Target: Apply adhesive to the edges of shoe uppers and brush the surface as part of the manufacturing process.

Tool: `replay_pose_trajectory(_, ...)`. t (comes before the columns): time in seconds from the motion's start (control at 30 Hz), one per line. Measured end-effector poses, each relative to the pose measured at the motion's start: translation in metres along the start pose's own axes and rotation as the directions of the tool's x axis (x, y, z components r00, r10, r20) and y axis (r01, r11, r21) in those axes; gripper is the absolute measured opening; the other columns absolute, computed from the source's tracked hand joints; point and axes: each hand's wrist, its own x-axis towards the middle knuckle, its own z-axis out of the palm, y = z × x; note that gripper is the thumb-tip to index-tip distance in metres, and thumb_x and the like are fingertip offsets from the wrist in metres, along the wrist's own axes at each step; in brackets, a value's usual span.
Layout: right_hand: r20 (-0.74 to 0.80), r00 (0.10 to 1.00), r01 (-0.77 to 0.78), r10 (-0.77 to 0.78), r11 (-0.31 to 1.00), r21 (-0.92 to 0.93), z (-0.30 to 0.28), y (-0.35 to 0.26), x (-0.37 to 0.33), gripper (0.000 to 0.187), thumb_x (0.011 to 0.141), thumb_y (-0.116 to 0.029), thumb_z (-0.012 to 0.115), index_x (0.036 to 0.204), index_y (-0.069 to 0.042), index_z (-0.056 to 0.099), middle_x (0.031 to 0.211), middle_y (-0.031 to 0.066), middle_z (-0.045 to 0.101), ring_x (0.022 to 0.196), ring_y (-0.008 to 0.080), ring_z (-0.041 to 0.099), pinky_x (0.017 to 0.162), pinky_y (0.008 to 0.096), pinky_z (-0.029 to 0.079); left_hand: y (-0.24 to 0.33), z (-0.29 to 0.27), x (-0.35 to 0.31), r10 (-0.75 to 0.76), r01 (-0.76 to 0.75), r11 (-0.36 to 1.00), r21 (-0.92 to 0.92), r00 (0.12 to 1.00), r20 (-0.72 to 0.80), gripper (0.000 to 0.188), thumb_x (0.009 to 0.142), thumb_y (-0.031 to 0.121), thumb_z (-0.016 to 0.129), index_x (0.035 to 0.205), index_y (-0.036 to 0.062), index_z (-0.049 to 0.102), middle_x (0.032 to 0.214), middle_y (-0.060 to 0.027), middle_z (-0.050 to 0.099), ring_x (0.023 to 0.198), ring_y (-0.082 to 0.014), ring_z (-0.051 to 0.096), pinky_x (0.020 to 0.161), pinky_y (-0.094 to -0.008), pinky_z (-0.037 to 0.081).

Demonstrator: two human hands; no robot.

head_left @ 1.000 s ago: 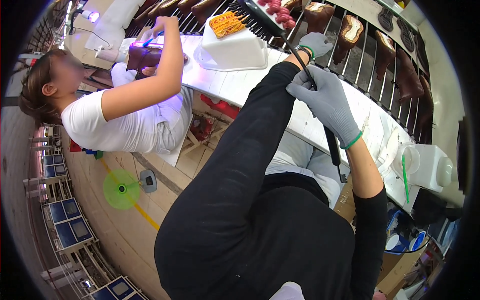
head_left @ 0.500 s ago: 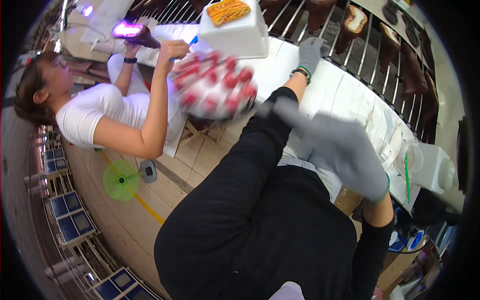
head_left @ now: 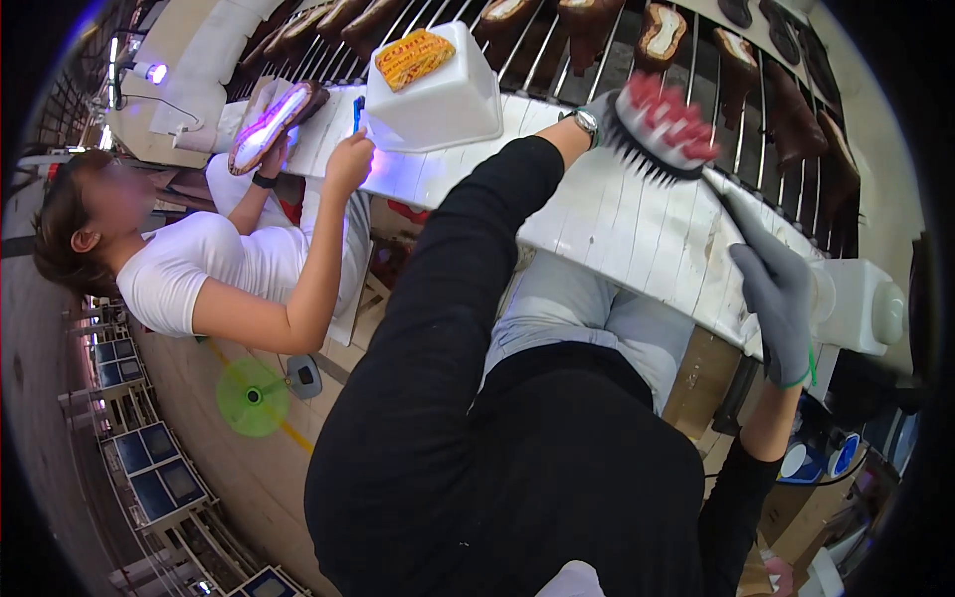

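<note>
My right hand [head_left: 781,284], in a grey glove, reaches over the right end of the white bench. Its fingers are on the dark handle of a brush with a white head, red tufts above and black bristles below [head_left: 662,129]. The brush head hangs over the bench's far edge, by the rack. Behind it my left hand [head_left: 598,107], also gloved and with a watch at the wrist, reaches to the rack edge; its fingers are hidden by the brush. Near it on the metal-bar rack [head_left: 537,65] stand several brown boots with pale soles up [head_left: 661,32].
On my left a seated co-worker in white holds a brown boot [head_left: 271,127] under a purple lamp and a blue-handled tool [head_left: 358,114]. Between us stands a white tub [head_left: 438,104] topped by an orange packet [head_left: 415,58]. A white jug [head_left: 858,306] stands right; a green fan [head_left: 253,396] is lower left.
The brush has swung from the left, near the co-worker, to the rack in front of my left hand. My right hand has moved right and away from my body. The co-worker's boot has tilted.
</note>
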Motion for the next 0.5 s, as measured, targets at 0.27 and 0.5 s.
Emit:
replay_pose_trajectory(0.27,0.496,0.765,0.509,-0.411,0.857,-0.075,0.049,-0.049,-0.014,0.026,0.079,-0.009,0.061,0.103,0.000,0.063,0.089,0.0149,0.063,0.080,0.0274,0.061,0.077,0.0307,0.049,-0.012,0.029,0.029,0.354,0.024,0.719,-0.694,0.847,0.396,0.015,0.082,0.019,0.051,0.090,0.0143,0.062,0.100,-0.0012,0.060,0.098,-0.0184,0.057,0.086,-0.0323,0.044)
replay_pose_trajectory(0.5,-0.328,0.923,0.385,-0.201,0.449,0.807,0.000,-0.074,0.016,0.018,0.095,-0.011,0.046,0.080,-0.005,0.053,0.057,-0.0002,0.047,0.042,0.0075,0.041,0.038,0.0215,0.029,-0.008,0.002,0.042,0.465,0.002,0.473,-0.881,0.849,0.251,0.065,0.090,0.037,0.048,0.146,0.0118,0.029,0.153,-0.0071,0.025,0.143,-0.0237,0.019,0.117,-0.0464,0.013)
